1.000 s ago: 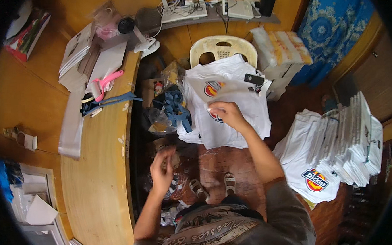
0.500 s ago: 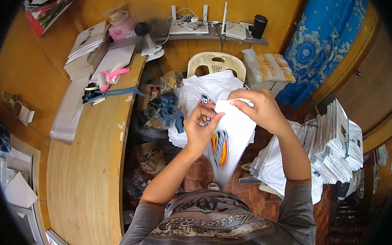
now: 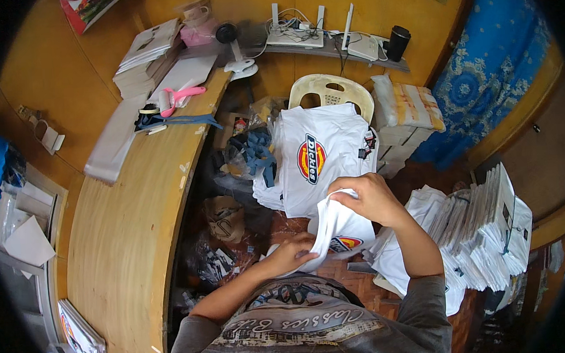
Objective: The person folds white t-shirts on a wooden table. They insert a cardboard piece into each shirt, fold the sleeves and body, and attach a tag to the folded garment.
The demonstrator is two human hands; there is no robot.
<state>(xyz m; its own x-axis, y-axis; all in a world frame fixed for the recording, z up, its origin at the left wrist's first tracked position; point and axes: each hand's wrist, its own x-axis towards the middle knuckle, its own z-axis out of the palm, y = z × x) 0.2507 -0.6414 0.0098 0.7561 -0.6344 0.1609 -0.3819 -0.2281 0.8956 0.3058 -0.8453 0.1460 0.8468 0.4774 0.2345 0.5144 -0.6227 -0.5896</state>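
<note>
A white T-shirt (image 3: 329, 230) with a red, yellow and blue printed logo hangs in front of my body, gathered into folds. My left hand (image 3: 291, 253) pinches its edge low on the near side. Higher and to the right, my right hand (image 3: 365, 199) grips the same shirt with thumb and fingers at the upper edge. Just beyond it, a pile of white shirts (image 3: 347, 131) lies on a cream plastic chair (image 3: 304, 87), the top one spread with a similar logo facing up.
On the left stands a long wooden table (image 3: 123, 249), bearing a pink-handled roller (image 3: 175, 99) and clear plastic sleeves (image 3: 112, 150). Bundled white shirts (image 3: 470, 224) are stacked at right. Plastic bags and a brown paper bag (image 3: 226, 218) clutter the floor beside the table.
The shirt and both hands have come down nearer my body, and the hands are farther apart. The shirt has turned from hanging to bunched sideways. My view has shifted slightly left.
</note>
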